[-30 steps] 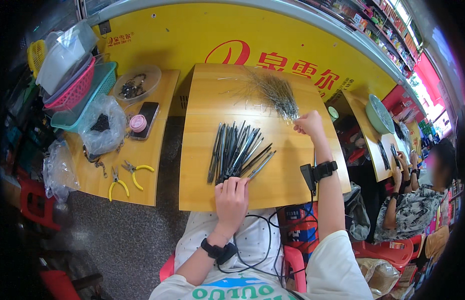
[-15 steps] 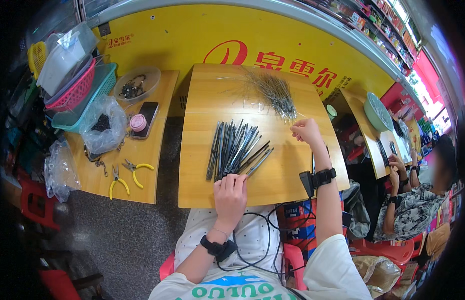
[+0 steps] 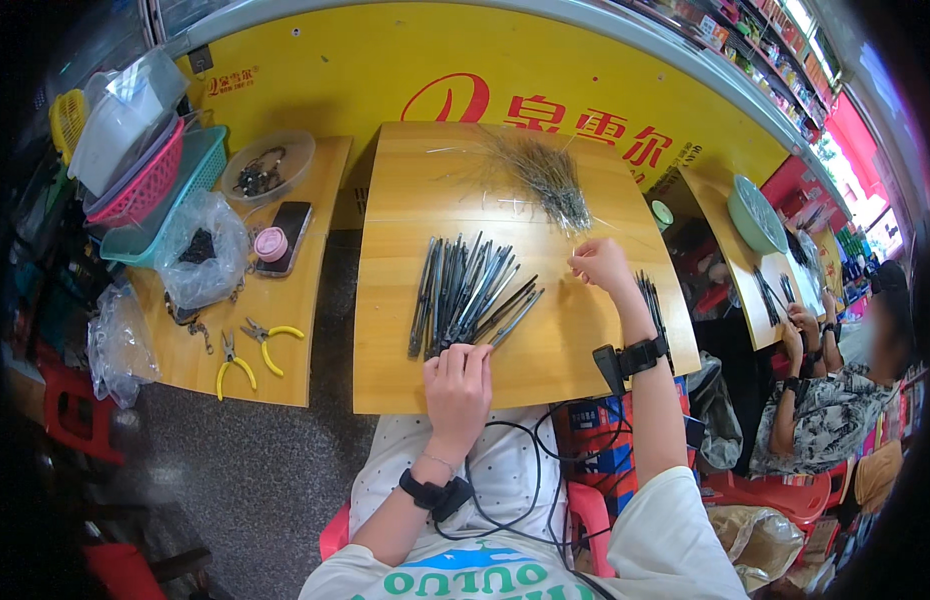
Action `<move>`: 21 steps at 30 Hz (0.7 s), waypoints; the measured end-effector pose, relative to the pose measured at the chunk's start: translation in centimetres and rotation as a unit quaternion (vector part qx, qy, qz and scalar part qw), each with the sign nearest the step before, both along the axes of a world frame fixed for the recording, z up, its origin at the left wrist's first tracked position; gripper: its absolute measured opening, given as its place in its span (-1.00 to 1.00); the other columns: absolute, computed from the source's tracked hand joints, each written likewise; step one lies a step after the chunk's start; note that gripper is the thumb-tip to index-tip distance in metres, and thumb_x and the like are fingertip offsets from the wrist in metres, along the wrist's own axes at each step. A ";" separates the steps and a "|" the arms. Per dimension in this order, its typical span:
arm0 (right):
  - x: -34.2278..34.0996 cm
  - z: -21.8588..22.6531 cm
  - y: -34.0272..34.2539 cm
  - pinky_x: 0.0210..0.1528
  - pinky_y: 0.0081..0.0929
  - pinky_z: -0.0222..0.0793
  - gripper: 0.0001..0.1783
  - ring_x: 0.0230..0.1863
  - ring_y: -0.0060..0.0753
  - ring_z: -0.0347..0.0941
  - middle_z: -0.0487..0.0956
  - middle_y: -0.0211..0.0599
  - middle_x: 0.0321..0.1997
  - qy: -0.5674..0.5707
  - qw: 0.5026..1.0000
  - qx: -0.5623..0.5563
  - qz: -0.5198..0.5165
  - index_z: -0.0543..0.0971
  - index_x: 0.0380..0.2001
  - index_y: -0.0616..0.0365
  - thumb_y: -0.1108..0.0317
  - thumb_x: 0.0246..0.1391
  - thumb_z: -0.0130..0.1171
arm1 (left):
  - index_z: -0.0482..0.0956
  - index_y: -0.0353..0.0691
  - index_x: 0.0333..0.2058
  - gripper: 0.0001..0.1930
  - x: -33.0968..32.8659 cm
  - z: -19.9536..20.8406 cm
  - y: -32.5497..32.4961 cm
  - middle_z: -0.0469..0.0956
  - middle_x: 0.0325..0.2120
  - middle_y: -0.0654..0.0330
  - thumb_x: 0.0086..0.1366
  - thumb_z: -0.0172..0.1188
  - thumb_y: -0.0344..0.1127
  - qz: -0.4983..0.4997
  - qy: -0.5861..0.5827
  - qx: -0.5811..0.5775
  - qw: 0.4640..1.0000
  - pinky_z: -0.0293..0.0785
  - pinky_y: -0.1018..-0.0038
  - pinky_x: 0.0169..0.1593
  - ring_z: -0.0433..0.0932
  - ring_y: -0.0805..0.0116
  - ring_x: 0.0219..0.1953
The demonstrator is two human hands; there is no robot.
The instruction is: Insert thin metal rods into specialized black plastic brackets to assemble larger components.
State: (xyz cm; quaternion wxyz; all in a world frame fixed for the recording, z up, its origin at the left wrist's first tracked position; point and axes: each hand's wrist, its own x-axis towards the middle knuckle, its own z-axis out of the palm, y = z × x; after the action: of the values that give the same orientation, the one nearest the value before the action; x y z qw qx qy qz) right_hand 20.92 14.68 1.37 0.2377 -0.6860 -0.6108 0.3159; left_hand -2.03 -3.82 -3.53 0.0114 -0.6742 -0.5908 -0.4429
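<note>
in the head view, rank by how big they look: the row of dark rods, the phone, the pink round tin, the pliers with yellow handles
1. dark rods
2. phone
3. pliers, close to the phone, so unsure
4. pink tin

Wooden tables (image 3: pixel 585 360) before yellow wall (image 3: pixel 385 70), speckled floor (image 3: pixel 255 470).

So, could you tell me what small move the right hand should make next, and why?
Probably carry the right hand over to the left hand, which rests at the near ends of the dark rods. Its fingertips look pinched just below the thin wire bundle, as if holding one strand.
</note>
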 end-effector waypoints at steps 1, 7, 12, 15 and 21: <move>-0.2 -0.3 -0.1 -0.60 -0.61 0.41 -0.81 -0.65 -0.57 0.48 0.60 -0.25 -0.60 -0.012 1.000 0.005 0.004 0.59 -0.49 0.32 0.39 -0.16 0.22 | 0.52 -0.14 -0.30 -0.83 0.0 -0.1 0.0 0.41 -0.42 0.29 0.09 0.19 -0.43 0.000 0.003 -0.001 1.000 0.22 0.43 -0.18 0.42 0.37 -0.33; -0.3 -1.8 -0.2 -0.59 -0.62 0.39 -0.83 -0.64 -0.56 0.48 0.59 -0.26 -0.61 -0.025 0.999 0.028 0.015 0.56 -0.48 0.30 0.39 -0.13 0.21 | 0.52 -0.14 -0.27 -0.83 0.0 -0.1 0.0 0.41 -0.41 0.30 0.11 0.18 -0.42 -0.006 0.007 -0.002 1.000 0.22 0.44 -0.18 0.41 0.38 -0.33; -1.5 -1.5 -0.6 -0.54 -0.54 0.46 -0.84 -0.59 -0.47 0.54 0.59 -0.21 -0.60 -0.011 0.999 0.041 0.028 0.55 -0.46 0.30 0.40 -0.12 0.20 | 0.52 -0.14 -0.28 -0.83 -0.1 0.0 -0.1 0.40 -0.41 0.30 0.11 0.18 -0.42 -0.005 0.009 -0.003 1.000 0.22 0.43 -0.18 0.41 0.38 -0.33; -1.7 -1.9 -0.3 -0.56 -0.52 0.44 -0.84 -0.62 -0.44 0.53 0.59 -0.21 -0.62 -0.001 0.998 0.054 0.029 0.53 -0.45 0.32 0.42 -0.11 0.18 | 0.52 -0.13 -0.28 -0.83 -0.1 -0.2 -0.1 0.40 -0.41 0.30 0.10 0.19 -0.42 -0.004 0.015 -0.003 1.000 0.22 0.43 -0.19 0.41 0.38 -0.33; -1.1 -3.7 0.8 -0.60 -0.50 0.39 -0.75 -0.68 -0.42 0.49 0.58 -0.19 -0.63 0.034 0.995 0.092 -0.004 0.51 -0.26 0.32 0.49 -0.10 0.08 | 0.53 -0.14 -0.32 -0.84 0.1 0.1 0.0 0.42 -0.43 0.27 0.08 0.21 -0.44 -0.006 0.001 0.001 1.000 0.21 0.42 -0.19 0.43 0.34 -0.33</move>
State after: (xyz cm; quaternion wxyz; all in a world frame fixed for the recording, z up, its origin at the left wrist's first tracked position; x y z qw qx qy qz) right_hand 19.82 15.45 -2.34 0.3217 -0.6525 -0.6259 0.2811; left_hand -1.96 -3.85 -3.48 0.0101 -0.6783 -0.5864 -0.4427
